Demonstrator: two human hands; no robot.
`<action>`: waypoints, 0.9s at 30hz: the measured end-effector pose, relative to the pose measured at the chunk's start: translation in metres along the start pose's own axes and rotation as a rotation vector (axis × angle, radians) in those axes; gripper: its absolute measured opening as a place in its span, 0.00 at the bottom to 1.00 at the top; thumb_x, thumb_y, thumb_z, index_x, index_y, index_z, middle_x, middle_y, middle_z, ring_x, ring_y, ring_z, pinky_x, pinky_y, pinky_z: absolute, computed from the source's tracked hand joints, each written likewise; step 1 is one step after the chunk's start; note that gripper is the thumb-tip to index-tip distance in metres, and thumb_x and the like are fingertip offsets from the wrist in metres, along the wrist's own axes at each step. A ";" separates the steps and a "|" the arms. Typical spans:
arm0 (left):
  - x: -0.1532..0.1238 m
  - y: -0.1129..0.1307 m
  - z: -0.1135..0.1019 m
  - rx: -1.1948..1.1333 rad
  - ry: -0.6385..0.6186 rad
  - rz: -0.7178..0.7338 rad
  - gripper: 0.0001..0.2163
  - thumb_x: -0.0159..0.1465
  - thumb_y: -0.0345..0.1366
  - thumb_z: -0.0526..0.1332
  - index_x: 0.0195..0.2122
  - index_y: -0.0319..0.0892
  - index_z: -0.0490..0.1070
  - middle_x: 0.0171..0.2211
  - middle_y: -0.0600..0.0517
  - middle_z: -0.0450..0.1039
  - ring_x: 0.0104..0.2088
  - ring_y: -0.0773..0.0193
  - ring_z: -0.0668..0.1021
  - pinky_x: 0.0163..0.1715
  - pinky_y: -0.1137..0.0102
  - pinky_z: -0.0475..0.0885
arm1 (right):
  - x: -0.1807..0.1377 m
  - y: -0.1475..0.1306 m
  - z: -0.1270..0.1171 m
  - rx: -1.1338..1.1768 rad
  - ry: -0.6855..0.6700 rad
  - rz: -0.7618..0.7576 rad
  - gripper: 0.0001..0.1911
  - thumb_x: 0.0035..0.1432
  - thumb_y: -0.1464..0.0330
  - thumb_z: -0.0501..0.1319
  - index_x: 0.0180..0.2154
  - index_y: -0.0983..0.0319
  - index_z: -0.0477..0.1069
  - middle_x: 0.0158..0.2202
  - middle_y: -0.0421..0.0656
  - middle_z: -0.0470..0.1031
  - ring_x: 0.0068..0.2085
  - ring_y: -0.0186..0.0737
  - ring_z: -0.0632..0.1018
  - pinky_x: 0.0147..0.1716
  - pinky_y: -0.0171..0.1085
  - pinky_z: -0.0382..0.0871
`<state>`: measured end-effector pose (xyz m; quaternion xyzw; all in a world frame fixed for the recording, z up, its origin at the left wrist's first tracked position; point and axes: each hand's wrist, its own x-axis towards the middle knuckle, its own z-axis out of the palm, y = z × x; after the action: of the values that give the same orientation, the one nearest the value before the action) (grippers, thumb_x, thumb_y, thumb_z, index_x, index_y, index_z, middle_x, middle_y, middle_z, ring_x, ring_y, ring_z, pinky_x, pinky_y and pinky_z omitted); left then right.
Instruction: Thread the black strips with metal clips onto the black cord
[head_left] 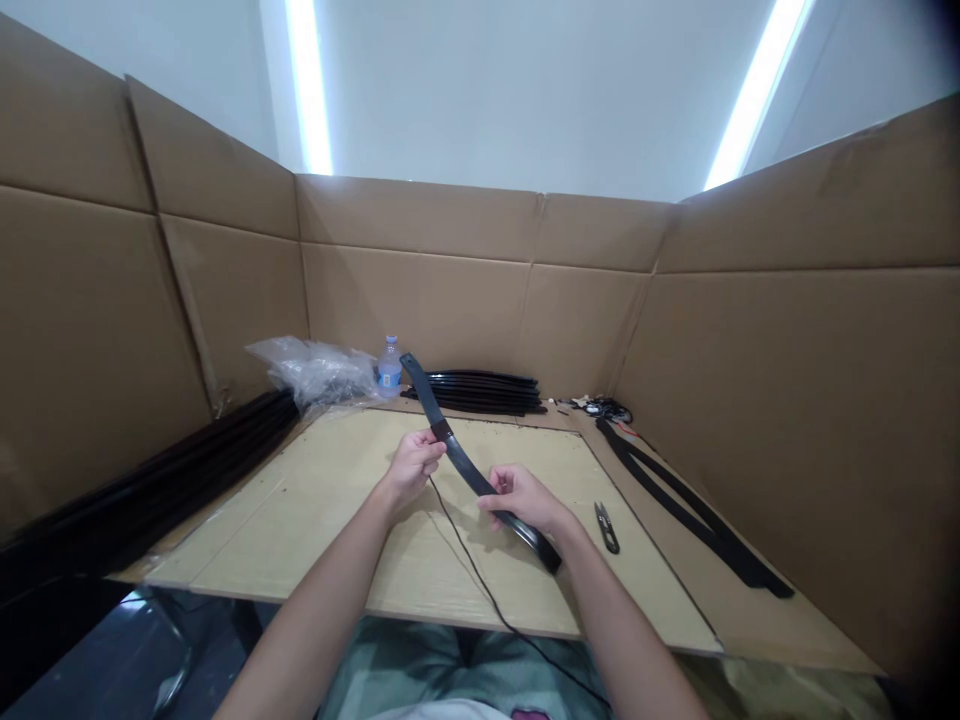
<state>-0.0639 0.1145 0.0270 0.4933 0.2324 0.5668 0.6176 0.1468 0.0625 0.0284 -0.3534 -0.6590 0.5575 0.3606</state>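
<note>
A long, curved black strip (466,466) slants across the middle of the board, its far end raised near the bottle. My left hand (414,464) is closed on it at a dark band (441,430) partway along. Lower down, my right hand (519,494) pinches the same strip between thumb and fingers. The strip's near end passes by my right wrist. A thin black cord (469,555) runs from below my left hand over the board's front edge; where it starts is hidden. To the right of my right hand lie small black thread snips (607,528).
Cardboard walls (420,290) enclose the pale board (300,520). At the back stand a water bottle (389,368), a clear plastic bag (319,370) and stacked black strips (480,392). Long black pieces (165,470) line the left; black strips (697,515) and small tangled items (607,408) lie right.
</note>
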 end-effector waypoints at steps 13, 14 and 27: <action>0.001 -0.002 -0.001 -0.062 0.098 0.023 0.16 0.47 0.36 0.71 0.23 0.39 0.61 0.15 0.63 0.52 0.13 0.79 0.52 0.14 0.76 0.43 | 0.010 0.007 0.011 0.067 0.015 -0.059 0.23 0.46 0.55 0.67 0.26 0.60 0.55 0.20 0.36 0.71 0.16 0.29 0.68 0.13 0.28 0.58; 0.002 -0.003 -0.001 -0.061 0.114 0.026 0.16 0.47 0.37 0.71 0.23 0.39 0.61 0.15 0.63 0.52 0.13 0.79 0.52 0.14 0.76 0.43 | 0.010 0.007 0.012 0.072 0.033 -0.046 0.22 0.48 0.53 0.65 0.26 0.60 0.56 0.21 0.37 0.72 0.17 0.29 0.68 0.14 0.28 0.58; 0.009 -0.013 -0.003 0.001 0.209 0.039 0.17 0.44 0.37 0.72 0.26 0.38 0.64 0.16 0.62 0.54 0.13 0.79 0.53 0.14 0.77 0.42 | 0.015 0.010 0.012 0.198 0.164 0.057 0.22 0.50 0.58 0.65 0.45 0.60 0.69 0.25 0.36 0.64 0.22 0.28 0.65 0.16 0.27 0.61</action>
<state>-0.0581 0.1250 0.0171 0.4361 0.2863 0.6269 0.5787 0.1297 0.0707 0.0180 -0.3789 -0.5587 0.5992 0.4303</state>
